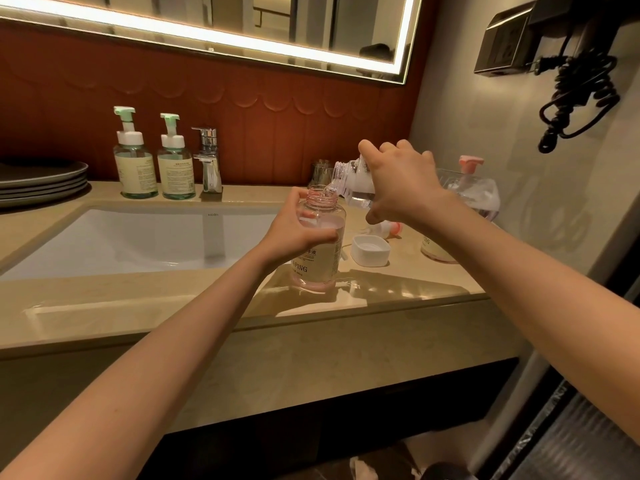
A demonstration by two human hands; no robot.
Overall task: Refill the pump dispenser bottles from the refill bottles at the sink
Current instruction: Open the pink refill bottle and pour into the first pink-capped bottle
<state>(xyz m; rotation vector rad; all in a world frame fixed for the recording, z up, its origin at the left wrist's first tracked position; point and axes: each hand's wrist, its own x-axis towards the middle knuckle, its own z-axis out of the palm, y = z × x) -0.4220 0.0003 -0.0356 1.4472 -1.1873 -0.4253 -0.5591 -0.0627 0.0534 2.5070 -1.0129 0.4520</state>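
Observation:
My left hand (298, 227) grips an open pink-tinted dispenser bottle (320, 258) that stands upright on the counter right of the sink, its pump off. My right hand (398, 181) holds a clear refill bottle (349, 180) tipped neck-down to the left, and clear liquid runs from it into the dispenser's mouth. The removed pink pump head (389, 229) lies on the counter behind, beside a white cap (370, 250). A second pink pump bottle (467, 195) stands at the right, partly hidden by my right arm.
Two green pump bottles (133, 161) (176, 164) stand behind the white basin (121, 240), left of the chrome tap (207, 161). Stacked grey plates (41, 181) sit at far left. A glass (322, 174) stands by the wall. A corded hair dryer (575, 81) hangs at right.

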